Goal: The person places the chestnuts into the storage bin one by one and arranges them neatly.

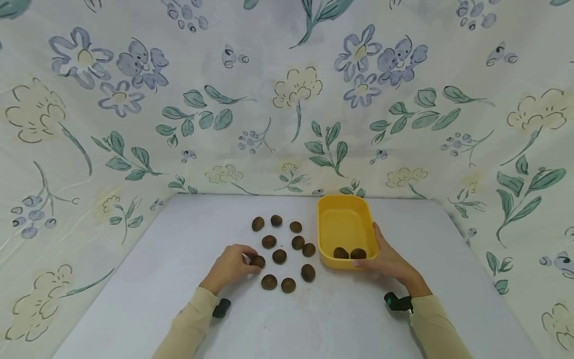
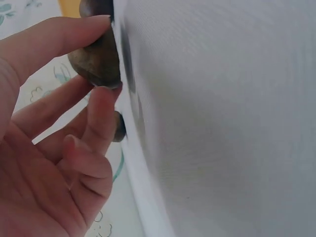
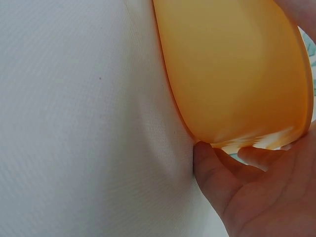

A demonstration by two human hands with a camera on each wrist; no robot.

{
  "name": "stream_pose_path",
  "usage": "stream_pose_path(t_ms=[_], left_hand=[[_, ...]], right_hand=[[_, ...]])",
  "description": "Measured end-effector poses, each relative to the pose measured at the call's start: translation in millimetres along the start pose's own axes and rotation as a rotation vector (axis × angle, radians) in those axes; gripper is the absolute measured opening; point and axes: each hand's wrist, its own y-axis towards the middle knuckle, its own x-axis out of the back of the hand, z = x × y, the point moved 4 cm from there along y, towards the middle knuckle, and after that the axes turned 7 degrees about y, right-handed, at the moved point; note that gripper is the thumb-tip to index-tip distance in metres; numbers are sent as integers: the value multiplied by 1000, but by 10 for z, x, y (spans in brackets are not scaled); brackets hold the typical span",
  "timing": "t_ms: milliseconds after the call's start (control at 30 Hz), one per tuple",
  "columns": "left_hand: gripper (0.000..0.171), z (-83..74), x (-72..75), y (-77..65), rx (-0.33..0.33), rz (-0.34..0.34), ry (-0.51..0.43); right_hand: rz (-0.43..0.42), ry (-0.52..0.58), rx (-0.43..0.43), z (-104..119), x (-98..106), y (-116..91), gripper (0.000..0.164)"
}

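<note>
My left hand pinches a smooth, round brown nut-like piece between thumb and fingers at the left edge of a loose group. In the left wrist view, the thumb lies across that piece, which is at the white tabletop. My right hand grips the near right corner of a yellow plastic box, its thumb over the near rim. Two similar brown pieces lie inside at the near end. In the right wrist view, fingers touch the box's lower edge.
Several more brown pieces are scattered between my left hand and the box, the closest one just left of its wall. Floral cloth hangs behind and along both sides of the white table.
</note>
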Motion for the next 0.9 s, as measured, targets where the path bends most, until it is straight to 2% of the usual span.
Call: stream_pose_path(t_ms=[233,367,667,900], left_hand=[[27,-10,63,4,-5,-74,-74],[30,-53,74,8,-26,-96,-131],[34,-215,25,58,-52,-130,-295],[32,-395,-47,113,-98,-129,-347]], right_hand=[[3,13,5,2,2,-2,139],[2,14,8,-2,0,1,140],[6,25,13,-14,-5,-3,139],[7,25,13,-8,-1,0,138]])
